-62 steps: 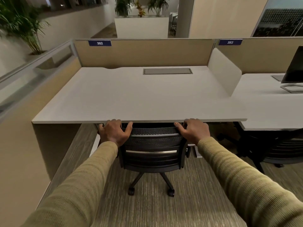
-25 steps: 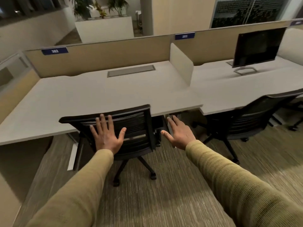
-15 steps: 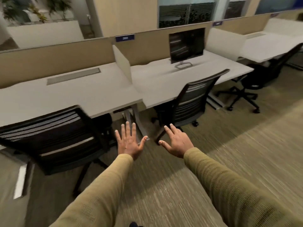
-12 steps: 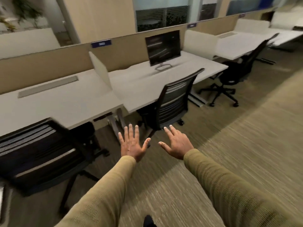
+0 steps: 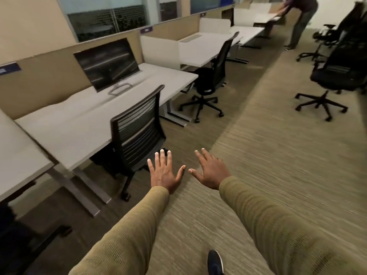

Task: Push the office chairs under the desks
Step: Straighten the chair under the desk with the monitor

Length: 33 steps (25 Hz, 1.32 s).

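While a long run of pale desks [image 5: 71, 124] fills the left side along a tan partition [image 5: 49, 76], striped carpet [image 5: 278, 165] lies open as an aisle to the right. Beyond the near desk a second desk [image 5: 200, 48] and further ones recede toward the far end, where another person [image 5: 299, 18] leans over a tabletop. Two black chairs stand loose across the aisle at the right, the nearer one [image 5: 337, 72] well clear of any desk. Nearest, a black slat-backed office chair [image 5: 139, 126] sits with its seat tucked beneath the desk edge, its backrest upright and facing the aisle, turned slightly toward the right. A second office chair [image 5: 214, 76] stands at the next desk, its back touching the desk corner and its wheeled base out on the carpet. On the near desk a dark monitor [image 5: 107, 63] stands on a wire foot. Blue and purple tags [image 5: 147, 29] cap the partition, their writing too blurred to read. Both hands hover empty, apart from the chair: the left hand [image 5: 163, 173] spread palm down, the right hand [image 5: 210, 171] likewise splayed. A dark shoe [image 5: 215, 262] shows below.
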{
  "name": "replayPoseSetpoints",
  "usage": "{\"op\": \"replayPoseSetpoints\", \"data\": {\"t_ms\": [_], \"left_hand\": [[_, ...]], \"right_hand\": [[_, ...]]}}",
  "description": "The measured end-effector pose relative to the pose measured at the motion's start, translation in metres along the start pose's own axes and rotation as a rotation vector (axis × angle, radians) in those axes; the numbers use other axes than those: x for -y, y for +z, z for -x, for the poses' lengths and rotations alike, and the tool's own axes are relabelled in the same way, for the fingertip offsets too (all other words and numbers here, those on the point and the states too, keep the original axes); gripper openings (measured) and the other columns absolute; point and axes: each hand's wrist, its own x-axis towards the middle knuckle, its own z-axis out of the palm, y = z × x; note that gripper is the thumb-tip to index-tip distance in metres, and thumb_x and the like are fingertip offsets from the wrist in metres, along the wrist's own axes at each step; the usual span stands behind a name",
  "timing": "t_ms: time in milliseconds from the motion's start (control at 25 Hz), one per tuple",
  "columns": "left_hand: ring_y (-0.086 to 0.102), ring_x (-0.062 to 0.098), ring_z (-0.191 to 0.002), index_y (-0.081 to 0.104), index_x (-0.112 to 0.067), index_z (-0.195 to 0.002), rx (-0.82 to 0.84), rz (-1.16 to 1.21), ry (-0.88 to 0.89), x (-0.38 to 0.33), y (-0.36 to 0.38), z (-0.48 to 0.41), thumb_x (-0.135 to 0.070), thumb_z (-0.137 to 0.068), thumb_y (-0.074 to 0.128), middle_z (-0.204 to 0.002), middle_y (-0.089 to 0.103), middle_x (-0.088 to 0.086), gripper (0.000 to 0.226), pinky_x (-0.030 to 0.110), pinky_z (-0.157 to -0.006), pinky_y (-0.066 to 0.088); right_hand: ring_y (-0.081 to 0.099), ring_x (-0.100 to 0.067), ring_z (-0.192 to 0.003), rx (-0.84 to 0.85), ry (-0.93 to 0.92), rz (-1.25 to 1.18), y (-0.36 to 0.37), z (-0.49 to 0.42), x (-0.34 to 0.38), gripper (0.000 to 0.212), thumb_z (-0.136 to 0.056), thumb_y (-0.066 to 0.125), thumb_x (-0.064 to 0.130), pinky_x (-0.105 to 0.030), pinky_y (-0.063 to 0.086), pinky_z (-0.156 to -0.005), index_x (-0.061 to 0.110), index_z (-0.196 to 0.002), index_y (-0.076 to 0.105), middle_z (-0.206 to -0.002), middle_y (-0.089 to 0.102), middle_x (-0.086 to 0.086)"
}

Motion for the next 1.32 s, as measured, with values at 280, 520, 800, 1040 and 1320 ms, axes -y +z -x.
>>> {"op": "replayPoseSetpoints", "data": {"t_ms": [280,520,800,1040,1320], "left_hand": [[-0.008,0.031,-0.156,0.000,-0.016,-0.162,0.104,0.024,0.018,-0.117,0.036,-0.098,-0.079,-0.088,0.004,-0.170,-0.003,0.013,0.097,0.058,-0.123,-0.007],[-0.004,0.030,-0.157,0.005,-0.016,-0.162,0.076,0.002,0.045,-0.169,0.037,-0.164,-0.077,-0.090,0.007,-0.170,0.003,0.012,0.095,0.058,-0.124,-0.005],[-0.003,0.030,-0.157,0.007,-0.016,-0.162,0.067,-0.040,-0.116,-0.187,0.055,-0.238,-0.079,-0.086,0.000,-0.170,0.004,0.012,0.099,0.058,-0.123,-0.005],[0.001,0.030,-0.157,0.009,-0.017,-0.162,0.003,-0.014,-0.258,-0.211,0.061,-0.302,-0.083,-0.085,-0.003,-0.170,0.007,0.011,0.102,0.057,-0.122,-0.006],[0.005,0.030,-0.157,0.014,-0.016,-0.162,-0.036,-0.071,-0.467,-0.202,0.049,-0.336,-0.078,-0.088,0.007,-0.170,0.010,0.010,0.097,0.058,-0.123,-0.003]], "right_hand": [[0.025,-0.030,-0.149,0.047,0.022,0.040,-0.028,-0.062,-0.128,0.085,-0.096,0.034,0.070,-0.046,0.026,-0.119,0.020,-0.160,0.012,-0.167,0.015,-0.011],[0.027,-0.030,-0.148,0.049,0.026,0.022,-0.045,-0.110,-0.191,0.084,-0.096,0.034,0.069,-0.047,0.027,-0.117,0.019,-0.160,0.014,-0.167,0.017,-0.012],[0.027,-0.030,-0.148,0.072,-0.123,-0.007,-0.050,-0.203,-0.242,0.084,-0.096,0.033,0.070,-0.048,0.028,-0.117,0.018,-0.160,0.015,-0.166,0.019,-0.012],[0.028,-0.030,-0.148,0.101,-0.275,0.056,-0.071,-0.287,-0.290,0.085,-0.096,0.029,0.071,-0.045,0.029,-0.117,0.018,-0.160,0.013,-0.166,0.018,-0.012],[0.029,-0.030,-0.147,0.125,-0.473,0.082,-0.083,-0.369,-0.293,0.083,-0.097,0.032,0.069,-0.046,0.029,-0.116,0.019,-0.160,0.015,-0.166,0.019,-0.012]]}}
